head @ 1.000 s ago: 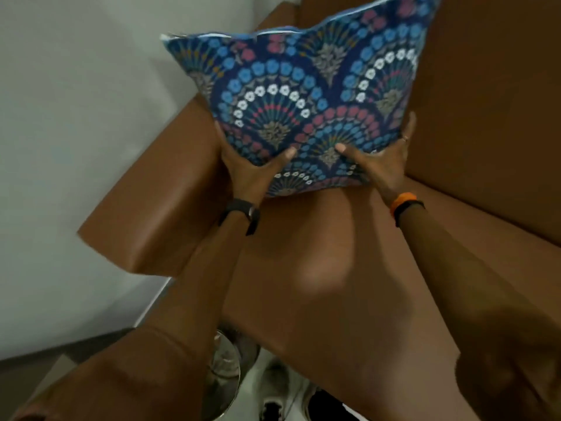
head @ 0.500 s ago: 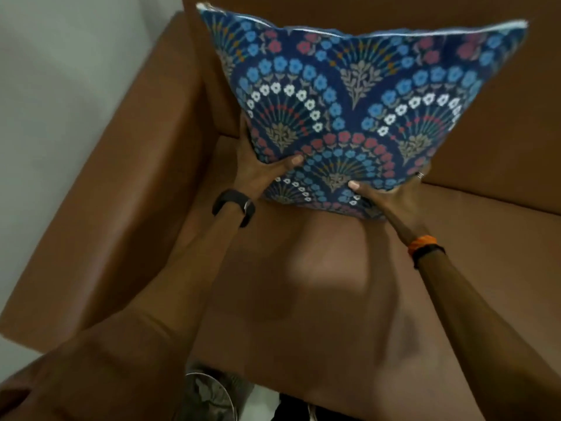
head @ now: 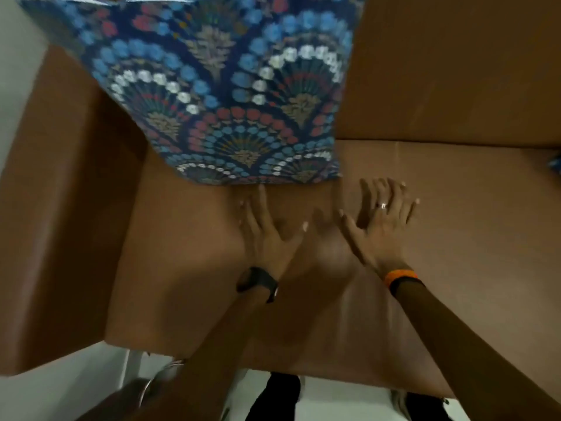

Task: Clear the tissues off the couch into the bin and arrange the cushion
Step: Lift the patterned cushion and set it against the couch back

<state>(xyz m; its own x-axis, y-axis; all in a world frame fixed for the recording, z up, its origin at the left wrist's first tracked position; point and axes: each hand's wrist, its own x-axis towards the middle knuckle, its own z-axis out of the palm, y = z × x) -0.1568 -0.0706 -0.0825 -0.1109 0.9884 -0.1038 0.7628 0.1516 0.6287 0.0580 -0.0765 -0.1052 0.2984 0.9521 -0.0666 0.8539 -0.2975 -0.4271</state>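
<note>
The patterned cushion [head: 224, 95] stands in the couch [head: 425, 208] corner; both hands, left [head: 267, 229] and right [head: 379, 220], hover empty with fingers spread, so only a final check seems due.

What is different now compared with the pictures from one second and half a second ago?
Both hands have let go of the cushion. It now stands on the couch seat, in the corner by the armrest. The left hand and right hand have drawn back toward the person, fingers spread and empty. No tissues show on the seat, as before.
</note>
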